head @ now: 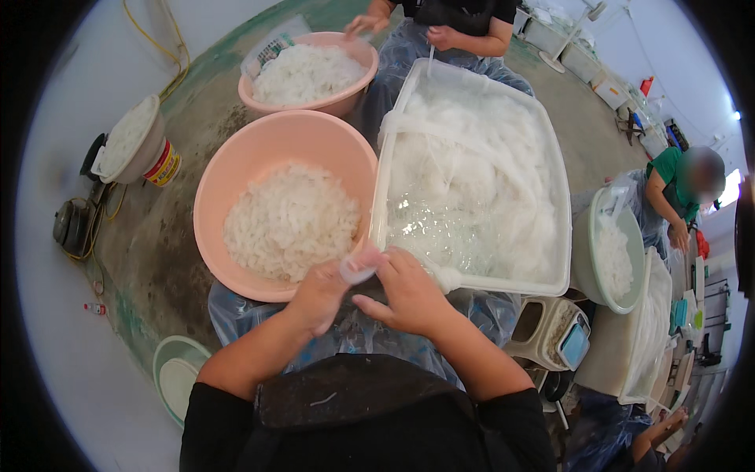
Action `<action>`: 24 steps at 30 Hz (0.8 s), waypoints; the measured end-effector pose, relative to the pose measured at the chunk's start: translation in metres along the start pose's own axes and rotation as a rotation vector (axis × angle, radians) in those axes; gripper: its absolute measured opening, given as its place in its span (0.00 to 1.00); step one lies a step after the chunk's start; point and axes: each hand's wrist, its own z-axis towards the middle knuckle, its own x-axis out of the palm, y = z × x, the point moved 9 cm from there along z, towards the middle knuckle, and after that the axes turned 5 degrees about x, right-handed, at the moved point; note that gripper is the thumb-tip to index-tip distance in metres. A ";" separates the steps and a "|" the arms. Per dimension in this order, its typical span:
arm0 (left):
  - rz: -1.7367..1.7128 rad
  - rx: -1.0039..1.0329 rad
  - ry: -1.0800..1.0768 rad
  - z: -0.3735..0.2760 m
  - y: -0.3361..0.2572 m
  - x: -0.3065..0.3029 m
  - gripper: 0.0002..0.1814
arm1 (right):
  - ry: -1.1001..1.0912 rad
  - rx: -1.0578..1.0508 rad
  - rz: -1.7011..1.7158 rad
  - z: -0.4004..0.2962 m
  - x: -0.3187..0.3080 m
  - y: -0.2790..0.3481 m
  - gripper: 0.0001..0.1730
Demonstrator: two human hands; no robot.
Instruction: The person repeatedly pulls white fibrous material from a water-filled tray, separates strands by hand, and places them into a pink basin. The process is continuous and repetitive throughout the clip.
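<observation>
My left hand [317, 300] is over the near rim of a pink plastic basin [212, 194], its fingers around a small pale, translucent piece [358, 266] blurred by motion. From the right, my right hand [410, 293] reaches to that piece with thumb and fingers apart; blur hides whether its fingertips touch it. A heap of small white pieces [295, 224] lies in the basin. Beside it stands a white rectangular tub [563, 194] holding water and a mass of white, fibrous material [483, 171]. A thick white strand [436, 130] crosses that mass and hangs over the tub's left rim.
Across from me a person's hand [443, 38] is at the tub's far edge, near another pink basin [367, 76] of white material. At right, a person in green works by a pale green basin [634, 295]. A beige plastic stool [531, 318] stands near my right side.
</observation>
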 end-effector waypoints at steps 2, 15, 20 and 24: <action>0.177 0.054 0.130 -0.006 -0.012 0.013 0.29 | -0.087 -0.065 -0.002 0.004 0.005 0.004 0.11; 1.380 0.810 0.340 -0.020 -0.090 0.041 0.04 | 0.189 0.288 0.427 0.000 0.002 -0.006 0.10; -0.130 0.263 0.321 -0.022 -0.072 0.024 0.07 | 0.033 0.215 0.672 -0.008 -0.011 -0.015 0.10; 0.225 0.496 0.229 -0.027 -0.071 0.030 0.07 | 0.199 0.049 0.469 0.001 -0.004 0.010 0.09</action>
